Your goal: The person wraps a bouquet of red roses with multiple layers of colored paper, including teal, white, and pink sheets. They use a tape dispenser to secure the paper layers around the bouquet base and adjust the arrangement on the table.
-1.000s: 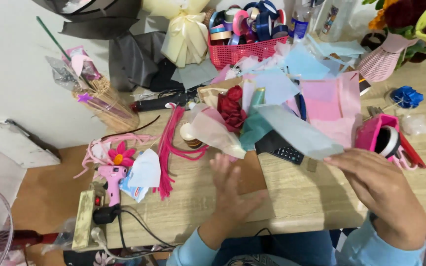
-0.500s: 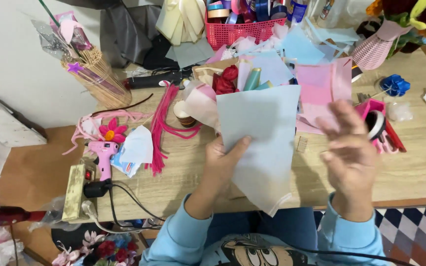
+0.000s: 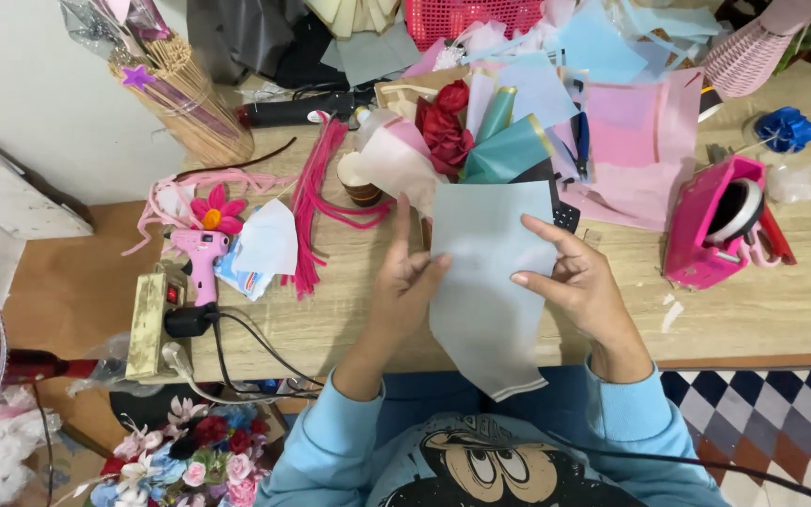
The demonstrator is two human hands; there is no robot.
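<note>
Both hands hold a pale blue wrapping sheet (image 3: 490, 272) flat over the surface's near edge: the left hand (image 3: 405, 286) pinches its left side, the right hand (image 3: 579, 286) presses fingers on its right, keeping it taut. Behind lie a rose bouquet (image 3: 445, 127), a pink tape dispenser (image 3: 711, 230), and a glue gun (image 3: 201, 258) toward the left edge of the wooden surface (image 3: 762, 310); checkered floor shows below.

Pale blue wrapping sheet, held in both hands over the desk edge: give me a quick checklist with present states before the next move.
1. Left hand on the pale blue sheet: ok, fingers on its left edge.
2. Right hand on the sheet: ok, fingers over its right side.
3. Sheet flat, uncreased: cannot tell; its lower end hangs past the desk.
4. Red roses within reach: ok, just beyond the sheet.
5. Pink tape dispenser to hand: ok, at the right.
6. Pink glue gun clear of the sheet: ok, far left.
</note>
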